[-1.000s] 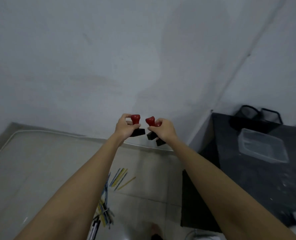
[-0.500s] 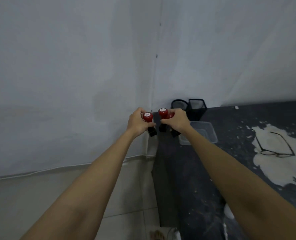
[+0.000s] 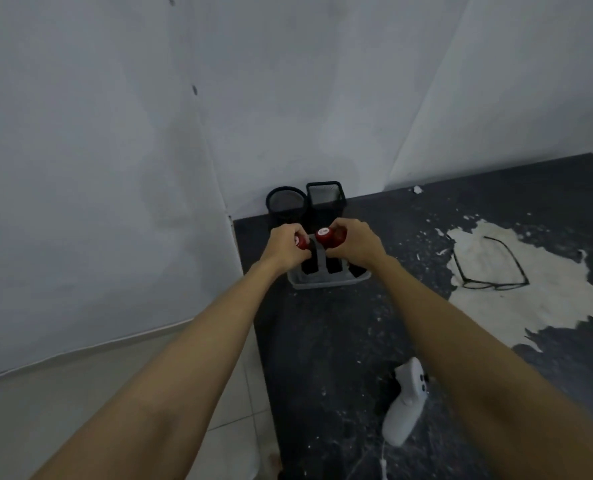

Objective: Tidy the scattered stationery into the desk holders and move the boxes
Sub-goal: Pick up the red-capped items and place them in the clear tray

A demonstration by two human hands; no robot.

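Note:
My left hand grips a stamp with a red knob and a black base. My right hand grips red-knobbed stamps; two red knobs show side by side there. Both hands hover together over a clear plastic box on the dark desk. The black bases hang down into or just above the box; I cannot tell which. Behind the hands stand two black mesh holders, one round and one square, against the wall.
A pair of black-rimmed glasses lies on a white worn patch of the desk to the right. A white controller rests near the desk's front, between my forearms. Pale floor tiles lie left of the desk edge.
My view swung right from the floor with its scattered pens onto the desk. Both hands carried the stamps from in front of the wall to above the clear box.

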